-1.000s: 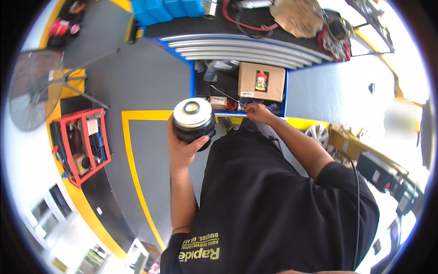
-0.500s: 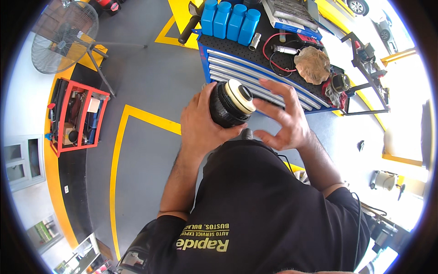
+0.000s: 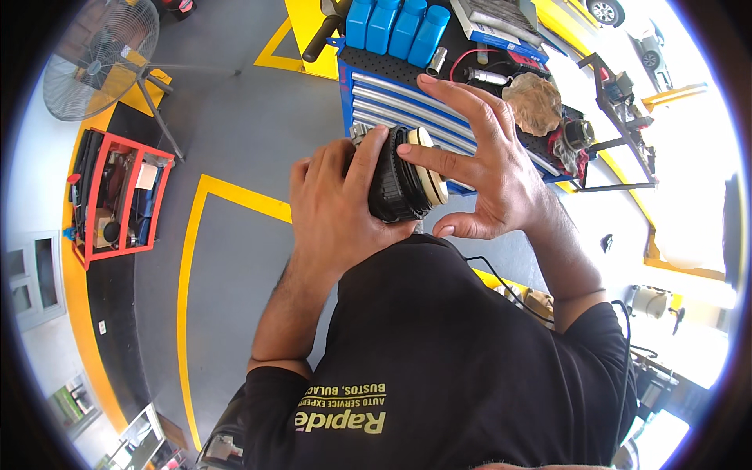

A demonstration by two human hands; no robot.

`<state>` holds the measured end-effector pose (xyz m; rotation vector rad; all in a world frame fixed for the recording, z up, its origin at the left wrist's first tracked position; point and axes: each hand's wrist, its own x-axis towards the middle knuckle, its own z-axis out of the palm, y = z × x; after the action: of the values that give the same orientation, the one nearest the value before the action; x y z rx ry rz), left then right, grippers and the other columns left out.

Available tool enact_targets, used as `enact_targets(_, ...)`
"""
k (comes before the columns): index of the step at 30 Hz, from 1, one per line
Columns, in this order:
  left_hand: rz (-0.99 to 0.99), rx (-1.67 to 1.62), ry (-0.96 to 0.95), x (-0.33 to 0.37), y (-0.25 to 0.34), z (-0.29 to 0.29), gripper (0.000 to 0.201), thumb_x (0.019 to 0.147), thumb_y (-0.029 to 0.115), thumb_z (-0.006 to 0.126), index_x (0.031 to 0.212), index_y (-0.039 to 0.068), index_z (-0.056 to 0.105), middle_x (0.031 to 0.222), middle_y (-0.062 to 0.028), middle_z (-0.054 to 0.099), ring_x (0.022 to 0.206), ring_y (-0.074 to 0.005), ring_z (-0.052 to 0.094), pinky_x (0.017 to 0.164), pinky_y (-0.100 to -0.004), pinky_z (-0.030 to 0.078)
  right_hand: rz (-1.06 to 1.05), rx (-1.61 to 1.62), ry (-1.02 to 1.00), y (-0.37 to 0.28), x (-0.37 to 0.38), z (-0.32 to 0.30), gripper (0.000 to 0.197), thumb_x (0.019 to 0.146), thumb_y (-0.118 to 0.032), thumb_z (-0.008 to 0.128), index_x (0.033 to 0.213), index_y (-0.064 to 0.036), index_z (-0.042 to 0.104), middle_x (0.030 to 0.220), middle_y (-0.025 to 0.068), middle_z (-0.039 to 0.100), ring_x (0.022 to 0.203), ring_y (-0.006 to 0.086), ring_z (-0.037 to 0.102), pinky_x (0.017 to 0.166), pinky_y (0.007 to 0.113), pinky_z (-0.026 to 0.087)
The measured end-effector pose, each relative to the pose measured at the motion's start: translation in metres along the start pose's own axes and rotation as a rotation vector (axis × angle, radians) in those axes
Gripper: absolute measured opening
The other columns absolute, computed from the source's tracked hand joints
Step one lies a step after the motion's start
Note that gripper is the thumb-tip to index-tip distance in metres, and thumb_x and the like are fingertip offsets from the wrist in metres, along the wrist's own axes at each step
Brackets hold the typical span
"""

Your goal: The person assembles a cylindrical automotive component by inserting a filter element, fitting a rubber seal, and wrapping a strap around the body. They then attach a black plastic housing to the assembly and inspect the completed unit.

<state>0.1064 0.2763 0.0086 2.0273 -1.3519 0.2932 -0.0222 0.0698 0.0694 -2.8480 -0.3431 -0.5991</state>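
left hand point(image 3: 337, 192) clasped cream-ended black ribbed cylinder point(image 3: 394, 184); right hand point(image 3: 495, 160), spread at three o'clock, risked dislodging it by pushing.

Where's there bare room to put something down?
The grey floor looks bare between the yellow line and left forearm, and between that line and the red rack. The cabinet top is crowded: blue bottles, brown cover. Left hand and right hand crowd a black part.
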Motion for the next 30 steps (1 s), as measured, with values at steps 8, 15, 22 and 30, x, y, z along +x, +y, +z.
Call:
enact_targets(8,0.029,-0.082,0.008,-0.008,-0.004,-0.012,0.118,0.047,0.039,0.102,0.152,0.016,0.053,0.119,-0.0106,0.066,0.113,-0.0304,0.065,0.094,-0.0481,0.045,-0.111,0.085,0.031,-0.009,0.006,-0.008,0.070,0.093,-0.078,0.061,0.120,-0.0165,0.080,0.157,0.0222,0.049,0.142,0.0420,0.048,0.112,0.055,0.038)
enact_targets(15,0.080,-0.023,0.064,-0.015,-0.005,-0.017,0.116,0.043,0.040,0.102,0.149,0.018,0.059,0.117,-0.0099,0.064,0.112,-0.0286,0.064,0.095,-0.0489,0.042,-0.003,0.286,0.119,0.002,0.012,0.005,0.075,0.096,-0.078,0.051,0.119,-0.0133,0.080,0.154,0.0256,0.050,0.141,0.0406,0.048,0.114,0.056,0.037)
enact_targets(22,0.236,-0.036,0.210,-0.013,-0.008,-0.014,0.109,0.055,0.055,0.101,0.143,0.007,0.058,0.121,-0.0115,0.070,0.105,-0.0323,0.065,0.091,-0.0491,0.047,0.235,0.829,0.074,0.009,0.001,0.008,0.080,0.103,-0.072,0.041,0.119,-0.0029,0.078,0.151,0.0240,0.048,0.141,0.0360,0.048,0.116,0.052,0.038)
enact_targets(30,0.062,-0.554,0.160,-0.026,-0.007,0.004,0.119,0.053,0.043,0.107,0.149,0.002,0.050,0.131,-0.0146,0.065,0.116,-0.0321,0.066,0.102,-0.0456,0.051,0.269,1.197,0.173,-0.005,-0.023,0.034,0.074,0.112,-0.056,0.028,0.138,0.0027,0.065,0.156,0.0231,0.043,0.149,0.0334,0.041,0.124,0.049,0.028)
